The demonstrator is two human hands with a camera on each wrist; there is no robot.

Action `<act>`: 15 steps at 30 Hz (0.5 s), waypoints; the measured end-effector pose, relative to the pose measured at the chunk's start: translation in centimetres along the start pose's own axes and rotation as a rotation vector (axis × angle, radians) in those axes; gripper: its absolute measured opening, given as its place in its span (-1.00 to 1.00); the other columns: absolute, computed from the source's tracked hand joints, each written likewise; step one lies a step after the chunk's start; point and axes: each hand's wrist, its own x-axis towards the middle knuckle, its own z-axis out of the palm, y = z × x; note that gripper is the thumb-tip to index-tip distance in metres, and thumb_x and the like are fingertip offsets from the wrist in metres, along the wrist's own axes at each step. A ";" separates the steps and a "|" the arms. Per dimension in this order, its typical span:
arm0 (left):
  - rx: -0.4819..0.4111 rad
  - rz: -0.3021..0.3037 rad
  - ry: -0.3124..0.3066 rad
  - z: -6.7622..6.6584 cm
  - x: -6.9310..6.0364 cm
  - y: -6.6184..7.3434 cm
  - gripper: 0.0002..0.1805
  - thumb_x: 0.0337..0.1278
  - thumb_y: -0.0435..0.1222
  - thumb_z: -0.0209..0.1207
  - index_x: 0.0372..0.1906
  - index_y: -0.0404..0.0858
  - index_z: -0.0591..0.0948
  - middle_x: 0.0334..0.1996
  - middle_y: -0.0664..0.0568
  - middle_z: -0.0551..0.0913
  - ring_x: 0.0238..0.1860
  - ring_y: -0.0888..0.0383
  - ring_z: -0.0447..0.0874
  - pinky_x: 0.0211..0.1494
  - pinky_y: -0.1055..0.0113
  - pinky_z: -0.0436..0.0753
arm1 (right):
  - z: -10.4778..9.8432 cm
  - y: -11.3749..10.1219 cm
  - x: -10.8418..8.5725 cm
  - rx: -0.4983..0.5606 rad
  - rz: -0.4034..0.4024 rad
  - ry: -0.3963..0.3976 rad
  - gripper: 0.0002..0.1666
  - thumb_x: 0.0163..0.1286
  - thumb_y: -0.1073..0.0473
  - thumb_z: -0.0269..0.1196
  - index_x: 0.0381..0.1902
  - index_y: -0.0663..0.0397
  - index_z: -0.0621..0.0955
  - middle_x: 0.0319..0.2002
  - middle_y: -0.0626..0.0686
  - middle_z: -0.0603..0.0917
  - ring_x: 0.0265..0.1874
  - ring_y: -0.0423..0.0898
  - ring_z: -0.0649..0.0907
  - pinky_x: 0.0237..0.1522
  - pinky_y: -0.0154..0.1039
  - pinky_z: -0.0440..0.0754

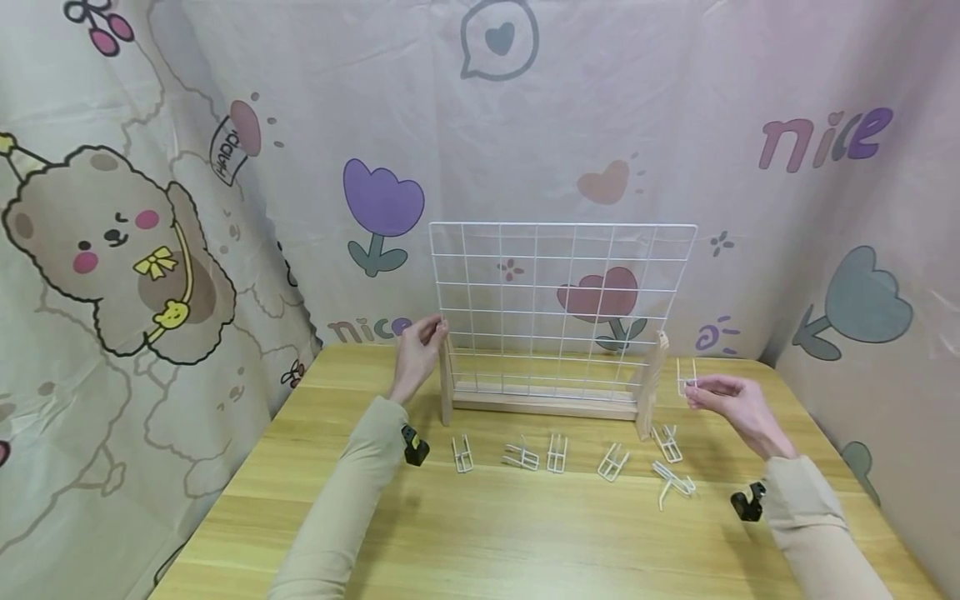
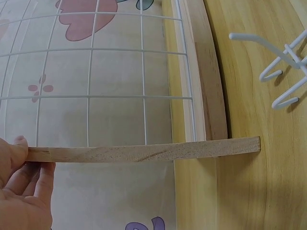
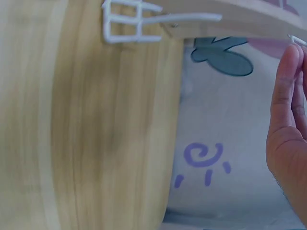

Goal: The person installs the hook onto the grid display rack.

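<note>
Left hand (image 1: 417,354): pinches wooden post (image 1: 447,383). Right hand (image 1: 735,404): pinches one wire hook (image 1: 686,382). Between them, we count six loose hooks (image 1: 557,454) on the bench (image 1: 487,533); none hangs on the grid (image 1: 574,287) yet.

Right wrist view crops bare right hand (image 3: 289,115) and white wire hook (image 3: 297,39) near right edge of yellow wooden table (image 1: 480,525).

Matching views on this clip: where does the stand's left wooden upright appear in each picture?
Head: left wooden upright stands just left of centre, along the left edge of the wire grid.
Left wrist: it lies sideways below mid-picture, from the left side to right of centre.
Right wrist: not in it.
Shared landmark: the pink tulip on the backdrop, partly visible in all three.
</note>
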 end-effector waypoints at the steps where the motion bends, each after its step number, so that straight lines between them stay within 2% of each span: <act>1: -0.002 0.002 0.000 0.0 0.0 0.0 -0.59 0.43 -0.36 0.14 0.29 -0.41 0.51 0.26 -0.32 0.58 0.30 -0.16 0.60 0.38 0.15 0.60 | 0.2 -0.2 0.0 0.020 -0.002 0.009 -0.84 0.40 0.32 0.29 -0.11 0.06 0.72 -0.30 -0.19 0.83 -0.34 -0.28 0.78 -0.17 -0.43 0.78; 7: -0.010 0.004 0.000 0.0 -0.1 0.0 -0.59 0.41 -0.38 0.15 0.28 -0.40 0.52 0.24 -0.32 0.59 0.28 -0.16 0.62 0.35 0.16 0.63 | 1.3 -1.4 -0.1 0.189 -0.021 0.029 -0.80 0.40 0.38 0.27 -0.12 0.02 0.72 -0.29 -0.13 0.83 -0.34 -0.25 0.79 -0.16 -0.40 0.80; 15: -0.026 -0.003 -0.004 0.0 0.0 0.0 -0.59 0.41 -0.39 0.14 0.28 -0.42 0.51 0.24 -0.34 0.59 0.28 -0.18 0.62 0.34 0.14 0.63 | 2.5 -2.7 -0.1 0.447 -0.163 0.005 -0.68 0.40 0.56 0.13 -0.16 0.15 0.72 -0.26 0.00 0.84 -0.34 -0.18 0.82 -0.16 -0.36 0.81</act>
